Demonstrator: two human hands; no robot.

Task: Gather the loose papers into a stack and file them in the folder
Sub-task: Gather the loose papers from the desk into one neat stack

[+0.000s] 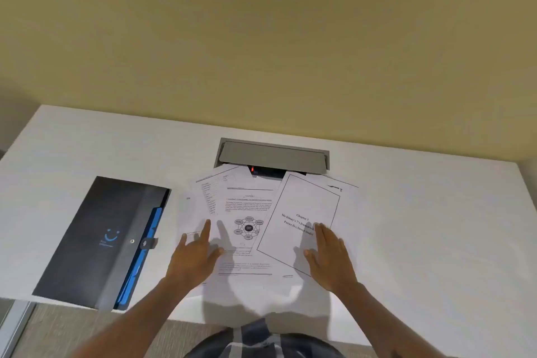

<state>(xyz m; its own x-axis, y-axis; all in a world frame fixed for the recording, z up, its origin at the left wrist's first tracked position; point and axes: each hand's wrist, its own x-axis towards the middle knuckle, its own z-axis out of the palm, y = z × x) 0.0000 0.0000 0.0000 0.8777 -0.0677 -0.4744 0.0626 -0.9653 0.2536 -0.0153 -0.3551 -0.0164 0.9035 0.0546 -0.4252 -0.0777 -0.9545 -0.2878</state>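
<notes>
Papers lie fanned, unstacked. Your left hand and right hand rest spread flat on them. Folder lies closed at left; stacking and filing remain.

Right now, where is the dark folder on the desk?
In the head view the folder lies closed on the white desk, left of the spread papers and beside the left hand.

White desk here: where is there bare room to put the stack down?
The white desk is bare right of the fanned printed papers, and behind the dark grey folder with blue tabs. The middle is crowded: papers, both hands, and the grey cable hatch behind.
</notes>
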